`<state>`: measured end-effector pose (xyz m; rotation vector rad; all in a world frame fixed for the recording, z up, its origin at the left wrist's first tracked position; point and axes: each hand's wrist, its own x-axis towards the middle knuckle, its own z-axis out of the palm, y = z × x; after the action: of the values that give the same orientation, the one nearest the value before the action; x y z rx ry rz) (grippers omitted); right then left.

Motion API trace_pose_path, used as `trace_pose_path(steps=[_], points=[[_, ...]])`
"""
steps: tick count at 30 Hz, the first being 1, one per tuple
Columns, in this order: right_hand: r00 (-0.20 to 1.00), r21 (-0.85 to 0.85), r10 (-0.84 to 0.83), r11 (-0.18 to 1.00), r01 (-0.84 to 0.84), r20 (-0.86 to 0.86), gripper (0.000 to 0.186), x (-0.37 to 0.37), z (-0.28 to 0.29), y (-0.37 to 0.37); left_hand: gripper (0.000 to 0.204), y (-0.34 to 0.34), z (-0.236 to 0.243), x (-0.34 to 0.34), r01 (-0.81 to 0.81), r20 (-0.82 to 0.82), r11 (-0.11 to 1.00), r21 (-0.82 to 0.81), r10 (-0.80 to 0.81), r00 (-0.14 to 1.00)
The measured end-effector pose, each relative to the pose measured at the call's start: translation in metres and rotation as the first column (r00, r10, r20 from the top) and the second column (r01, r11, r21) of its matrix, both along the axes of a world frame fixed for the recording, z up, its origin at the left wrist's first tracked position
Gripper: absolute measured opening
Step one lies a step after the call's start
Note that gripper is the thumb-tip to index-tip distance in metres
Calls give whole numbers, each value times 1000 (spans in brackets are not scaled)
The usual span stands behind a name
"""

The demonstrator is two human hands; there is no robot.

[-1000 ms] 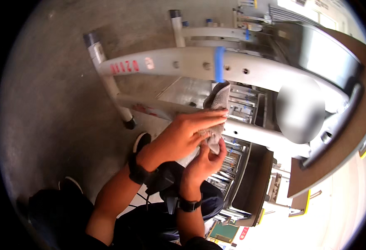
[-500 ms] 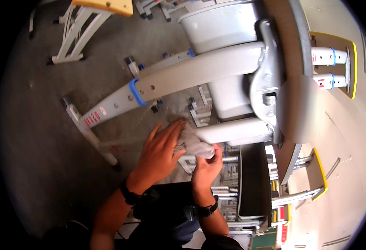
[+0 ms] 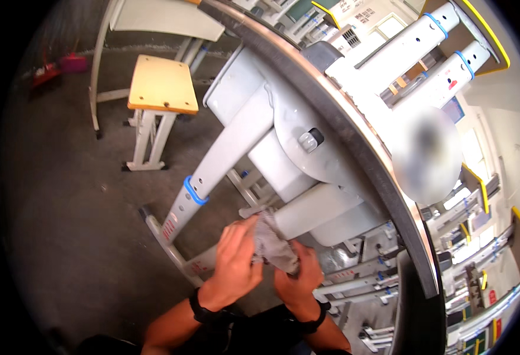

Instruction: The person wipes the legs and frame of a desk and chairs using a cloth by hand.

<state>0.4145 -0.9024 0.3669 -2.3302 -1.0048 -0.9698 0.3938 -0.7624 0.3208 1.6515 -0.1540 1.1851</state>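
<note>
A grey cloth (image 3: 271, 242) is bunched around the lower white leg tube (image 3: 313, 210) of a desk. My left hand (image 3: 230, 260) presses on the cloth's left part, fingers curled over it; my right hand (image 3: 298, 278) grips its right end. The parallel leg tube (image 3: 230, 142), above and left of my hands, has bolt holes and a blue ring (image 3: 193, 190), and runs down to a floor bar (image 3: 168, 251) with a dark end cap. A curved bracket (image 3: 307, 157) joins both tubes beneath the dark edge (image 3: 363, 130) of the desk top.
A stool with a yellow seat (image 3: 162, 83) stands at upper left beside another desk (image 3: 165, 18). Red and pink objects (image 3: 73, 64) lie by the wall. Many desks with legs raised and yellow-edged tops (image 3: 496, 47) crowd the right. The grey floor (image 3: 76, 225) spreads leftward.
The view has swung, tilting the desk and bringing the stool into full view. Both hands and the cloth sit lower in the picture, still on the lower leg tube.
</note>
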Motion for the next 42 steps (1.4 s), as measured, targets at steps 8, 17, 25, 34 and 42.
trace_pose_path(steps=[8, 17, 25, 34, 42], points=[[951, 19, 197, 978, -208, 239, 41, -3, 21, 1, 53, 12, 40, 4, -52, 87, 982, 180, 36, 996], [979, -160, 171, 969, -188, -114, 43, -12, -21, -6, 46, -8, -39, 7, -20, -4, 983, -180, 20, 1000], [982, 4, 171, 985, -172, 76, 41, -11, -16, 7, 54, -6, -1, -3, 36, 135, 973, -227, -5, 991], [970, -209, 210, 950, -231, -119, 34, -14, -29, 26, 54, -4, -68, 0, -6, -103, 973, -231, -18, 994], [948, -110, 313, 942, -318, -62, 46, 5, -10, 90, 54, 68, -2, 11, -124, 135, 959, -255, 162, 978]])
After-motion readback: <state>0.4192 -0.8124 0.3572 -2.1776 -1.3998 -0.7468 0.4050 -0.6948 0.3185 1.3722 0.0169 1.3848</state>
